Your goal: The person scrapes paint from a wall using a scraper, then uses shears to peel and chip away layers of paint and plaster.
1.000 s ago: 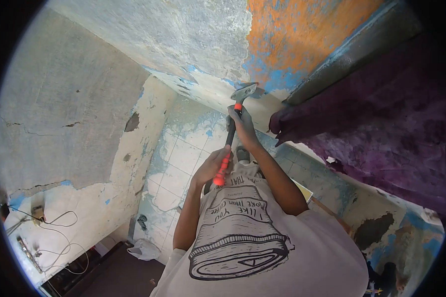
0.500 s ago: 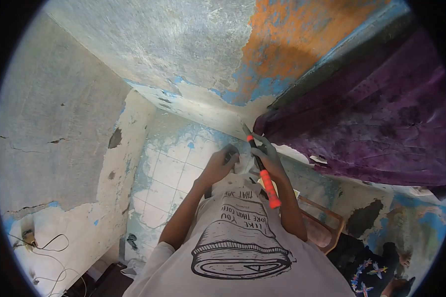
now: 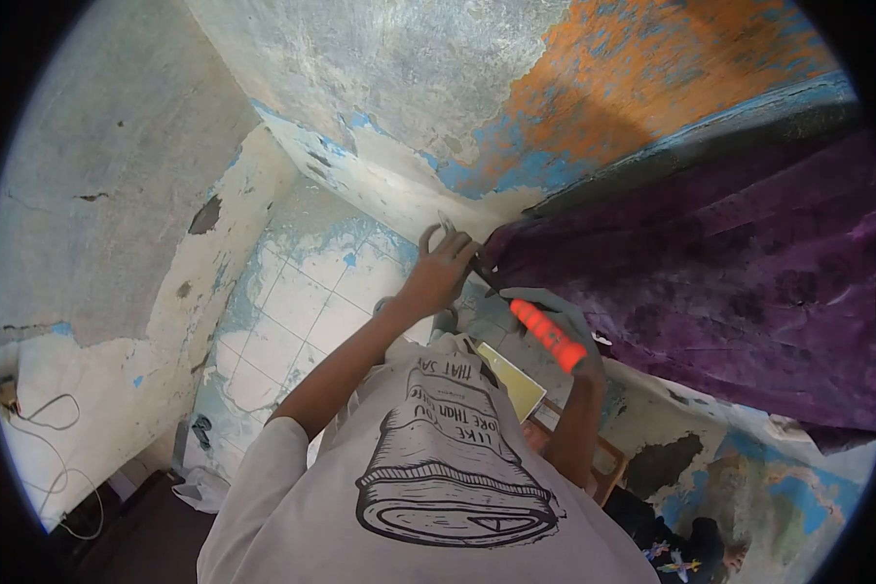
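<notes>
Head view, one frame. The right hand (image 3: 566, 336) is wrapped closed around the orange-red ribbed grip of a long tool with a dark shaft (image 3: 545, 333). The shaft runs up and left to the left hand (image 3: 442, 269). Left fingers are curled over the far end of the shaft. A sliver of metal shows just past them, but I cannot tell what kind of head it is.

The tool's far end sits where the peeling blue, white and orange plaster wall (image 3: 516, 117) meets the edge of the crumpled purple cloth (image 3: 730, 263). It is touching or just beside the cloth.

My judgement on handling: keep the right-hand grip firm and low on the handle. Let the left hand only guide, with its fingertips behind the metal. Keep the cloth edge clear of the working end.

Containers: I can confirm none. A pale crumpled bag or rag (image 3: 200, 487) lies on the floor by the wall; contents not visible.
</notes>
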A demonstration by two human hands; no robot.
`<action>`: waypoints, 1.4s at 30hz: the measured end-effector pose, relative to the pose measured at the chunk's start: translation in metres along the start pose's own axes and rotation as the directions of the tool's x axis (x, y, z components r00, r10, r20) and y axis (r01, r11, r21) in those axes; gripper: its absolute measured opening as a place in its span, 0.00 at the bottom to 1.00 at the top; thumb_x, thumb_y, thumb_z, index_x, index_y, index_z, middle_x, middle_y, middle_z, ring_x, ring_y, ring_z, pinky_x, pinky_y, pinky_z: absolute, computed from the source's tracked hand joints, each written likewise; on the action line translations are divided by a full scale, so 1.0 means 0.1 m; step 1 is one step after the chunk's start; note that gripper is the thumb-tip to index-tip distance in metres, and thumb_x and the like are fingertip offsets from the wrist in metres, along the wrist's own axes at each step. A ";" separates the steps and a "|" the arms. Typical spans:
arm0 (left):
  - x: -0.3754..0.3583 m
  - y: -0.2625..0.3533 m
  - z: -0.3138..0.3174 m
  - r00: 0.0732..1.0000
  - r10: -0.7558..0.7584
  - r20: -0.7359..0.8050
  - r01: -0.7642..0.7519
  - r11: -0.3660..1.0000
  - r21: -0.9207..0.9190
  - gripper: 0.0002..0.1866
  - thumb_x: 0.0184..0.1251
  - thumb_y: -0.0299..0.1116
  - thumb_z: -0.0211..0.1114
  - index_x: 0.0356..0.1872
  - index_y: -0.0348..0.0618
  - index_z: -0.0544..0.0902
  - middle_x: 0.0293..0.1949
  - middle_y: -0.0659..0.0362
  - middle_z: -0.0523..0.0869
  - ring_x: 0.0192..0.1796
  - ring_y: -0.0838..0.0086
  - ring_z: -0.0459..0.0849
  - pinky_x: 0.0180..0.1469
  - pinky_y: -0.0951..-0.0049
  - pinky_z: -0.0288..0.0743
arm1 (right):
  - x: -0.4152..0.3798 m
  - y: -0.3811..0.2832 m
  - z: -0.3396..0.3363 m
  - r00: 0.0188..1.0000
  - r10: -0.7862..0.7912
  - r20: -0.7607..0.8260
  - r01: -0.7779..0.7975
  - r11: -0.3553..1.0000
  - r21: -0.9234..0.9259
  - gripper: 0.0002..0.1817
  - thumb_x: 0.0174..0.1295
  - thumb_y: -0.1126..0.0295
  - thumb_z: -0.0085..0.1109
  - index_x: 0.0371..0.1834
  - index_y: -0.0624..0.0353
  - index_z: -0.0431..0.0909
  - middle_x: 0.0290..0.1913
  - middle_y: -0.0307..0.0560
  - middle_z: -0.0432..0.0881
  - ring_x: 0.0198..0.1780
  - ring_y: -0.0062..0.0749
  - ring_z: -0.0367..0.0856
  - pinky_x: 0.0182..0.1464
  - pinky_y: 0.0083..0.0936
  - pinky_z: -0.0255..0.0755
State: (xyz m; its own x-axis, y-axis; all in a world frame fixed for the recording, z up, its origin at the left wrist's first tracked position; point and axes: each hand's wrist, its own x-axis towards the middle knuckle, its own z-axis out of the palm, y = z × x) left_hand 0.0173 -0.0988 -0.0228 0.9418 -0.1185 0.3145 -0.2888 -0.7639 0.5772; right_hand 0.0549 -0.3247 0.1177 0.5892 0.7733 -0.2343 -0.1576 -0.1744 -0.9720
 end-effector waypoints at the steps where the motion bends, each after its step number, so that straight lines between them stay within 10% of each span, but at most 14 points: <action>1: 0.08 0.02 -0.01 0.999 -0.021 -0.031 0.020 0.999 -0.025 0.21 0.61 0.25 0.66 0.56 0.44 0.74 0.54 0.52 0.78 0.65 0.58 0.75 0.74 0.45 0.51 | 0.01 -0.08 0.02 0.981 -0.190 0.028 0.183 0.970 0.158 0.28 0.63 0.65 0.63 0.66 0.64 0.76 0.50 0.45 0.80 0.49 0.30 0.79 0.54 0.28 0.72; 6: 0.65 0.29 -0.08 0.973 0.020 -0.229 -0.040 0.995 -0.087 0.21 0.57 0.24 0.65 0.53 0.41 0.74 0.51 0.49 0.80 0.63 0.55 0.77 0.74 0.43 0.49 | 0.03 -0.55 -0.07 0.962 -0.259 -0.082 0.224 0.926 -0.303 0.27 0.51 0.78 0.68 0.59 0.59 0.81 0.42 0.48 0.78 0.44 0.32 0.78 0.50 0.32 0.73; 8: 0.88 0.45 -0.08 0.978 0.022 -0.209 -0.043 0.994 -0.097 0.20 0.58 0.25 0.65 0.53 0.41 0.73 0.52 0.49 0.80 0.63 0.54 0.76 0.74 0.42 0.49 | 0.04 -0.66 -0.17 0.783 -0.615 -0.095 0.344 0.555 -0.757 0.16 0.56 0.74 0.66 0.49 0.62 0.84 0.39 0.43 0.76 0.46 0.32 0.78 0.45 0.28 0.74; 12: 1.14 0.79 0.05 0.941 0.026 -0.336 -0.085 0.983 -0.160 0.18 0.60 0.28 0.66 0.50 0.41 0.73 0.51 0.48 0.80 0.62 0.52 0.77 0.75 0.42 0.50 | 0.18 -0.74 -0.18 0.538 -0.800 -0.267 0.653 0.595 -0.468 0.12 0.63 0.63 0.61 0.28 0.60 0.74 0.33 0.43 0.71 0.37 0.32 0.76 0.40 0.34 0.71; 16: 1.12 0.92 0.19 0.940 0.008 -0.341 -0.131 0.932 -0.338 0.12 0.59 0.29 0.67 0.43 0.39 0.77 0.40 0.47 0.83 0.49 0.50 0.82 0.58 0.53 0.71 | 0.13 -0.56 -0.29 0.582 -0.734 -0.350 0.741 0.656 -0.143 0.13 0.66 0.66 0.55 0.25 0.53 0.65 0.22 0.39 0.66 0.24 0.25 0.65 0.34 0.30 0.60; 20: 1.12 0.91 0.17 0.974 -0.075 -0.213 -0.010 0.928 -0.373 0.18 0.68 0.46 0.68 0.28 0.41 0.81 0.25 0.50 0.84 0.33 0.51 0.85 0.38 0.57 0.78 | 0.10 -0.46 -0.27 0.583 -0.751 -0.310 0.759 0.639 -0.122 0.14 0.66 0.66 0.55 0.23 0.52 0.65 0.18 0.36 0.65 0.21 0.23 0.65 0.34 0.30 0.59; 35: 1.46 0.86 0.17 0.847 -0.049 -0.529 -0.224 0.869 -0.441 0.18 0.67 0.31 0.69 0.17 0.38 0.76 0.19 0.51 0.77 0.25 0.55 0.76 0.35 0.58 0.70 | 0.32 -0.54 0.08 0.365 -0.906 -0.214 0.796 0.422 -0.433 0.17 0.56 0.80 0.47 0.11 0.61 0.58 0.11 0.41 0.64 0.12 0.24 0.59 0.22 0.27 0.61; 42: 1.44 0.63 0.46 0.837 -0.131 -0.532 -0.147 0.882 -0.449 0.18 0.67 0.30 0.68 0.16 0.39 0.76 0.19 0.52 0.79 0.26 0.55 0.77 0.36 0.60 0.70 | 0.46 -0.34 0.10 0.442 -0.891 -0.105 0.774 0.438 -0.457 0.19 0.59 0.81 0.52 0.13 0.60 0.57 0.13 0.39 0.65 0.13 0.27 0.60 0.21 0.27 0.62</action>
State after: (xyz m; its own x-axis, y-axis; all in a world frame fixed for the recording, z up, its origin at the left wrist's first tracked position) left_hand 0.1429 -0.1931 0.0243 0.7346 0.3384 0.5880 -0.4698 -0.3715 0.8008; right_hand 0.0792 -0.2774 0.1403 0.4839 0.4330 0.7605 0.7496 0.2433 -0.6156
